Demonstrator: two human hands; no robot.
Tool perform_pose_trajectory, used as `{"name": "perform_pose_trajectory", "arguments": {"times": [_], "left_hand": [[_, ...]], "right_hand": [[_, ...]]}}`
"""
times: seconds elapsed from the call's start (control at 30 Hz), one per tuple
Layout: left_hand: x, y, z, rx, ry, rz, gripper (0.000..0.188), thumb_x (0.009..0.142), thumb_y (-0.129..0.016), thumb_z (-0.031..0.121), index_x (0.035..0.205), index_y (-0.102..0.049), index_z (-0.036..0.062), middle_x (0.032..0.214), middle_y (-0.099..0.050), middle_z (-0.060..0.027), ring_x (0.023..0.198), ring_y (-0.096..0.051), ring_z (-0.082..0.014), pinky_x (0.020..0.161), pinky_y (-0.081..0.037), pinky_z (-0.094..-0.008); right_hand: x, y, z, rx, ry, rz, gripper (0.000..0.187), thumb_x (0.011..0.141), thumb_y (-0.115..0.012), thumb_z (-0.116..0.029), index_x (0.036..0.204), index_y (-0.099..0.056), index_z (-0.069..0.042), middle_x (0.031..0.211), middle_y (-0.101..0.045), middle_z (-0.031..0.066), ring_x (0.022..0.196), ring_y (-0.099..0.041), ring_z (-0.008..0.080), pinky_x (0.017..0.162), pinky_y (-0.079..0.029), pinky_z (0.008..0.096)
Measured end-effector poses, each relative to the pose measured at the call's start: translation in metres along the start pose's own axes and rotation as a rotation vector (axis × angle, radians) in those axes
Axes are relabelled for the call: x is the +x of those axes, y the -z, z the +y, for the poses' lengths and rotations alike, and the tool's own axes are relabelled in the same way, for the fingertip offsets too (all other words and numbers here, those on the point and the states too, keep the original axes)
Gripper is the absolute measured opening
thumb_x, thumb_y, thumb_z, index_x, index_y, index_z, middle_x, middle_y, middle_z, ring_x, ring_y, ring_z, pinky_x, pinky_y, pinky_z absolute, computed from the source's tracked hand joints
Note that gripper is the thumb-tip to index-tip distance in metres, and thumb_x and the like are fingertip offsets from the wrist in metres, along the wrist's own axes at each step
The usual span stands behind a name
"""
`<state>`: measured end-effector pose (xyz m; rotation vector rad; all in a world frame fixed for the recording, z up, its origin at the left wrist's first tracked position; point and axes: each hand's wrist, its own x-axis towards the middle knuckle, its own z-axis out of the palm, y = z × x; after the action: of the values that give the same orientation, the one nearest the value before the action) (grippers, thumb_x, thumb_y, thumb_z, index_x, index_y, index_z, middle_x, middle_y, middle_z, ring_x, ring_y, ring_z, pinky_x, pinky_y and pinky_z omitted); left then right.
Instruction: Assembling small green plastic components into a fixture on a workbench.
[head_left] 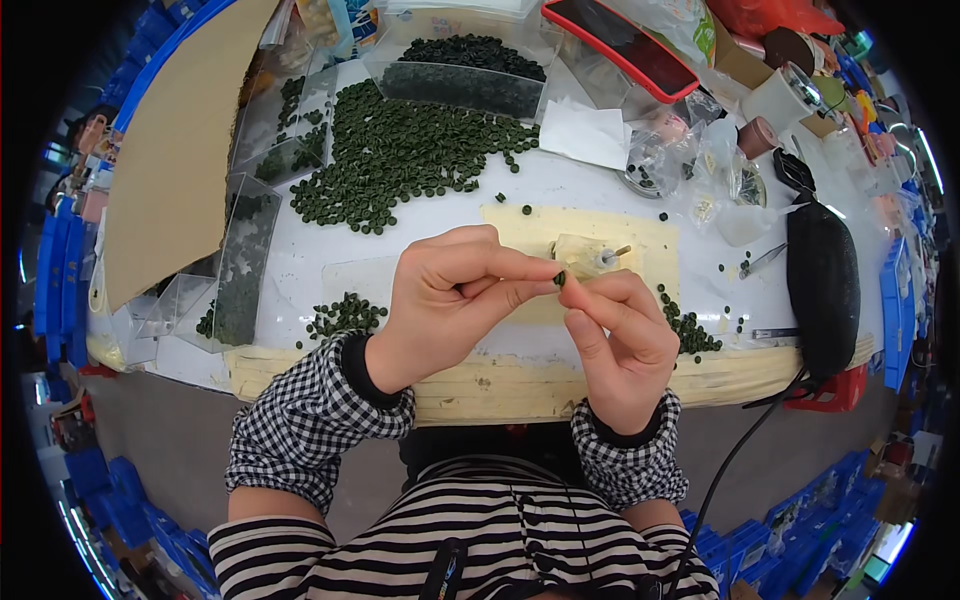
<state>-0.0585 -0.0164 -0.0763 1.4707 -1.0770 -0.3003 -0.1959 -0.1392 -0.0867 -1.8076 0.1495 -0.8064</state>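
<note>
- The step in hand appears to be close fingertip work on one green piece (560,279), held up in front of the body above the near part of the counter (300,265).
- The left hand (450,290) is narrow: its thumb and index finger almost meet, and the piece sits at their tips.
- The right hand (628,340) meets it from the other side, a fingertip at the piece and the thumb tip lower and a little apart; whether it grips the piece or only steadies it cannot be told.
- The next move, by judgement, calls for a light, steady pinch and well-matched hands, since so small a piece could easily slip or spring away.
- The piece looks dark green and tiny; the fingers cover much of it, so its full outline and any hole or mark are hidden.
- Similar pieces lie in a large loose pile (400,150) farther back on the counter; they look round, flat and button-like, with an even dark green colour.
- A smaller cluster (345,316) lies left of the left hand, and another cluster (692,332) lies just beyond the right hand.
- Just behind the fingertips, on a pale yellow sheet (655,245), stands a small pale fixture (580,250) with a thin rod (622,251) sticking out; neither hand clearly touches it.
</note>
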Motion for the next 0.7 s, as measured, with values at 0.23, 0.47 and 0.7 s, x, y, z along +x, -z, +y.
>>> {"name": "perform_pose_trajectory", "arguments": {"times": [0.23,0.47,0.7], "left_hand": [[0.0004,-0.001,0.0015,-0.065,0.068,0.003,0.02,0.075,-0.073,-0.003,0.093,-0.073,0.0041,0.058,-0.033,0.0062,0.054,-0.032,-0.0038,0.05,-0.026,-0.0212],[0.0006,-0.0002,0.0011,-0.074,0.088,-0.012,0.02,0.075,-0.073,-0.003,0.094,-0.072,0.0035,0.058,-0.033,0.0064,0.054,-0.032,-0.0038,0.05,-0.027,-0.0213],[0.0002,-0.0001,0.0002,-0.088,0.098,-0.019,0.02,0.075,-0.073,-0.003,0.094,-0.072,0.0029,0.058,-0.032,0.0064,0.054,-0.033,-0.0039,0.051,-0.029,-0.0208]], "right_hand": [[-0.0002,-0.001,-0.0008,0.01,-0.021,0.006,0.031,0.079,-0.066,0.006,0.108,-0.068,-0.003,0.09,-0.06,0.0059,0.078,-0.056,0.014,0.07,-0.045,0.0232],[0.0002,-0.0003,-0.0006,-0.009,-0.004,0.008,0.031,0.079,-0.066,0.006,0.108,-0.068,-0.003,0.089,-0.06,0.0062,0.078,-0.056,0.0144,0.07,-0.046,0.0232],[-0.0003,-0.0012,-0.0013,-0.012,-0.007,0.02,0.031,0.079,-0.066,0.006,0.108,-0.068,-0.002,0.088,-0.06,0.0066,0.077,-0.057,0.0146,0.07,-0.046,0.0233]]}}
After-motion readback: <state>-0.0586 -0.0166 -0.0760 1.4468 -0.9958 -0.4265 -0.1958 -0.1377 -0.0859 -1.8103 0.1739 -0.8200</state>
